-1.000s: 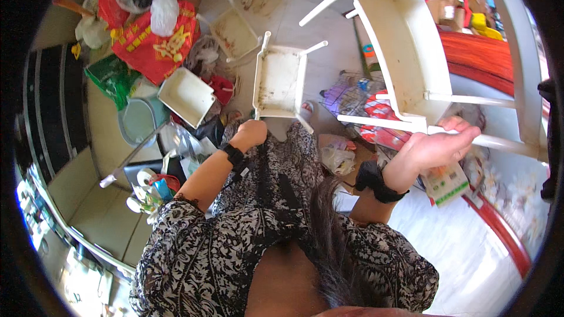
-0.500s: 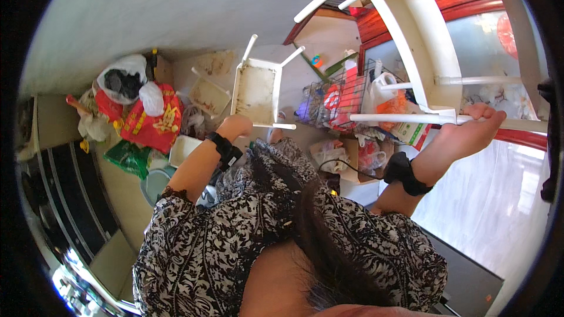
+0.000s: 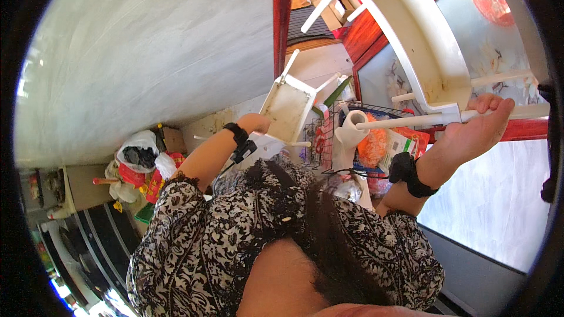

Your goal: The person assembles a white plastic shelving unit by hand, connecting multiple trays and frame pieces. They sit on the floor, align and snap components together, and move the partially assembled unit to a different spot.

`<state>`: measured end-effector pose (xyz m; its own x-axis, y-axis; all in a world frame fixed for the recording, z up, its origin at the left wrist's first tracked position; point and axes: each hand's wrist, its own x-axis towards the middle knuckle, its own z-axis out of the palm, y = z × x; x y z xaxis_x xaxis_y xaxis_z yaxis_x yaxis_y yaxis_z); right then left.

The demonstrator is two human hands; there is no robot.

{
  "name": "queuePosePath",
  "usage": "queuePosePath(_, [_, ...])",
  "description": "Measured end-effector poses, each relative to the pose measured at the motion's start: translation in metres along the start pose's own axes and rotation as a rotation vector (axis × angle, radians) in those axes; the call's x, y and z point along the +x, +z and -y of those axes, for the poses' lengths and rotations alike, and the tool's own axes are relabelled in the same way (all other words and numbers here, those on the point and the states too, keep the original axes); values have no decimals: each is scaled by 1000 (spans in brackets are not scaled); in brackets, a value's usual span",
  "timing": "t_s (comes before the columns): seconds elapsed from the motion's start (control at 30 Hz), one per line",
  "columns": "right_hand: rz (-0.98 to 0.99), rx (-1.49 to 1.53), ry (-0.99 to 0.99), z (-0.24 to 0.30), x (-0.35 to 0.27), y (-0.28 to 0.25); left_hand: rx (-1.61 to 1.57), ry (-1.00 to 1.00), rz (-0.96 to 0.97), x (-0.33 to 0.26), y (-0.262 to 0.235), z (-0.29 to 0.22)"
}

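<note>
My left hand (image 3: 254, 123) is closed on the near edge of a small white plastic rack tray (image 3: 288, 108), whose peg legs stick out at the corners. The tray's flat face is stained brown and tilted toward me. At the right, my right hand (image 3: 479, 126) grips a pole of a larger white plastic rack (image 3: 420, 35). This rack lies on its side in the air, with several poles running from its deep, curved shelf. Its far right end runs out of view.
Beyond my hands, a dark wire basket (image 3: 323, 147) holds bags and packages, with a white paper roll (image 3: 351, 129) beside it. Red-framed glass doors (image 3: 376, 38) stand at the back right. Plastic bags (image 3: 140, 149) and a black-fronted drawer unit (image 3: 106, 229) are at the left.
My view has turned toward the doorway. My left hand has shifted right with the small tray, which is now more tilted. The larger rack stays in my right hand.
</note>
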<state>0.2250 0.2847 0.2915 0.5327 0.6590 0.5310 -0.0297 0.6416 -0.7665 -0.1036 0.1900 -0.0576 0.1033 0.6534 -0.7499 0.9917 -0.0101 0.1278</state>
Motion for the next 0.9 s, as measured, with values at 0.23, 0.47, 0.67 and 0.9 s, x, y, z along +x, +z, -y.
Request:
queuePosePath(0.23, [143, 34, 51, 14, -23, 31, -219, -57, -196, 10, 10, 28])
queuePosePath(0.47, [282, 311, 232, 33, -34, 63, -289, -161, -97, 4, -3, 51])
queuePosePath(0.67, [350, 439, 266, 29, -65, 80, -618, -122, -254, 21, 31, 70])
queuePosePath(0.9, [295, 378, 306, -1, -92, 95, -468, -127, -298, 45, 20, 61])
